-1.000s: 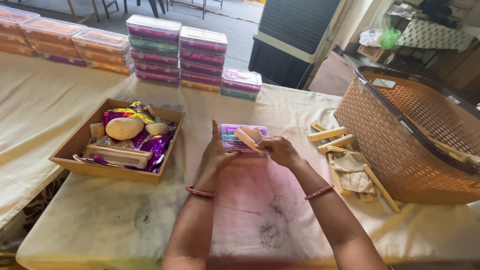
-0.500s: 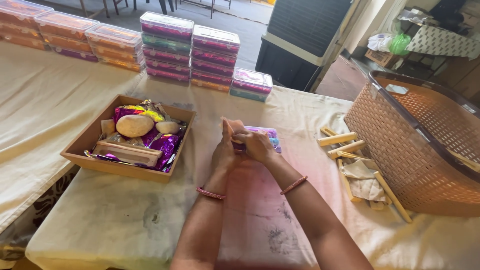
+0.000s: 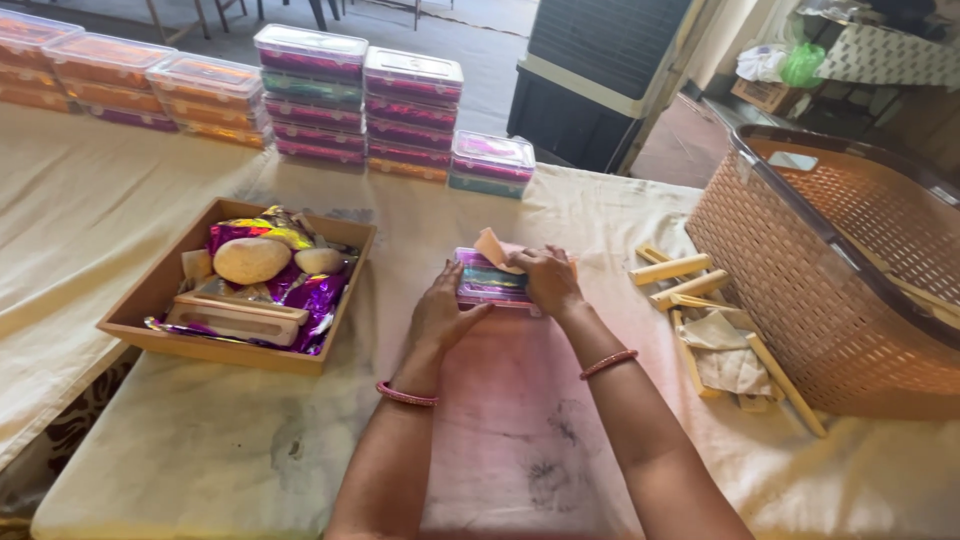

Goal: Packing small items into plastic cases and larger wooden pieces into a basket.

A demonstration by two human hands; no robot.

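Left hand point(image 3: 441, 315): open, palm and fingers pressed flat against the left end of a small clear plastic box point(image 3: 490, 282), steadying it rather than gripping.
Right hand point(image 3: 545, 278): lies over the right part of the box, fingers curled on a pale tan pad point(image 3: 492, 247) that sticks up at the box's far edge; the grip looks like a light pinch.
Box: lies flat on the cloth-covered tabletop point(image 3: 250, 440), between both hands, with purple and teal contents showing through the lid.
Progress: judged from the scene, many like boxes are filled and shut, standing in stacks point(image 3: 360, 100) along the far edge; this one is in hand, apparently being wiped or closed, and is not yet stacked.
Left of the hands: a wooden tray point(image 3: 140, 305) with shiny purple wrappers, a pale rounded lump and a wooden block.
Right of the hands: wooden sticks point(image 3: 672, 268) and a crumpled cloth point(image 3: 725, 350) beside a woven-look plastic laundry basket point(image 3: 850, 280).
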